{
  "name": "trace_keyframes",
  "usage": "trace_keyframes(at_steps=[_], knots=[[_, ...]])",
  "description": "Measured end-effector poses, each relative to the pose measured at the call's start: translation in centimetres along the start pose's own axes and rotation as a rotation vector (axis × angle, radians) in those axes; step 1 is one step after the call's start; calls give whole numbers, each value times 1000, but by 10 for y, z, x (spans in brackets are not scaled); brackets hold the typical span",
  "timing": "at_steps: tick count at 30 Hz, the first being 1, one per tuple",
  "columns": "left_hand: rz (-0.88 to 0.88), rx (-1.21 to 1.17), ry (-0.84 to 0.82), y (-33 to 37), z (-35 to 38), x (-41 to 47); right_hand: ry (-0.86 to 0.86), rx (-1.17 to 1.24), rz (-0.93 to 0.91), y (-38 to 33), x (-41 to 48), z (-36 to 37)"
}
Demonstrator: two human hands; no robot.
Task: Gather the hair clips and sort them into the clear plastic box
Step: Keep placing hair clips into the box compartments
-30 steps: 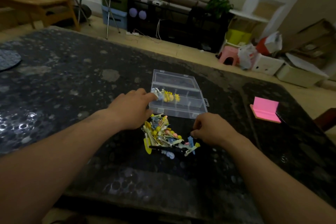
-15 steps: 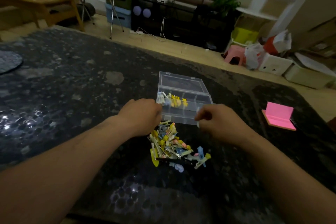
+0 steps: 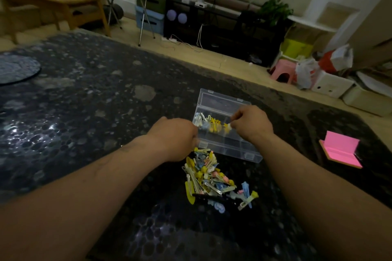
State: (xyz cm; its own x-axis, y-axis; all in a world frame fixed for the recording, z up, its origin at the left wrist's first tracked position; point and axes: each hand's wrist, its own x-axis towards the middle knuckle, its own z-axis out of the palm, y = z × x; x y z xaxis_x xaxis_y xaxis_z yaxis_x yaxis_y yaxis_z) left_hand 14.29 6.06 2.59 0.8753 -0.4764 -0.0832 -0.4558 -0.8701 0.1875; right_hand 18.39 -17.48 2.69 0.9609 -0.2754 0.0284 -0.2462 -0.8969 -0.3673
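Nearest the person, a loose pile of hair clips point(image 3: 214, 178) in yellow, blue, pink and white lies on the dark table point(image 3: 84, 101), just below the knuckles of both hands. The left hand point(image 3: 176, 137) sits at the pile's far edge, fingers curled under and hidden, so whether it grips a clip cannot be told; its knuckles are just beside the near left corner of the clear plastic box point(image 3: 224, 131). Beyond it, the right hand point(image 3: 251, 125) hovers over the box's middle row, thumb and fingers point(image 3: 234, 117) pinched narrow; something small may sit between them, but blur leaves that unsure. Under those fingertips, a few sorted clips point(image 3: 212, 125), mostly yellow and white, already lie in the middle compartments. To my eye the step in hand is dropping a clip in with its like; most of the pile remains. Next comes opening the pinch over the matching compartment, then returning to the pile for another. Off to the right, well apart, lies a pink notepad point(image 3: 341, 150)
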Motion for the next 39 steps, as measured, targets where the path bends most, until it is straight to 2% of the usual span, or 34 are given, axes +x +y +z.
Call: trace_keyframes(at_steps=[4,10,15,20,25,27,35,39], knots=[[6,3,-1,1,0,0,48,5,26,5,-5,1],[2,-10,-29,3,-4,-3,184,158,-12,18,-32,-21],[11,-41,-35,5,-13,-9,183,214,-78,32,-75,-47],[4,-24,-28,9,-10,-15,-1,202,-141,44,-108,-50],[-7,-1,-47,10,-6,-21,-354,-100,-166,49,-121,-41],[-20,1,-49,11,-5,-21,-432,-161,-161,50,-123,-35],[-43,15,-78,11,-2,-19,-422,-216,-267,42,-122,-29],[-39,1,-81,10,-4,-16,-366,-136,-258,43,-116,-35]])
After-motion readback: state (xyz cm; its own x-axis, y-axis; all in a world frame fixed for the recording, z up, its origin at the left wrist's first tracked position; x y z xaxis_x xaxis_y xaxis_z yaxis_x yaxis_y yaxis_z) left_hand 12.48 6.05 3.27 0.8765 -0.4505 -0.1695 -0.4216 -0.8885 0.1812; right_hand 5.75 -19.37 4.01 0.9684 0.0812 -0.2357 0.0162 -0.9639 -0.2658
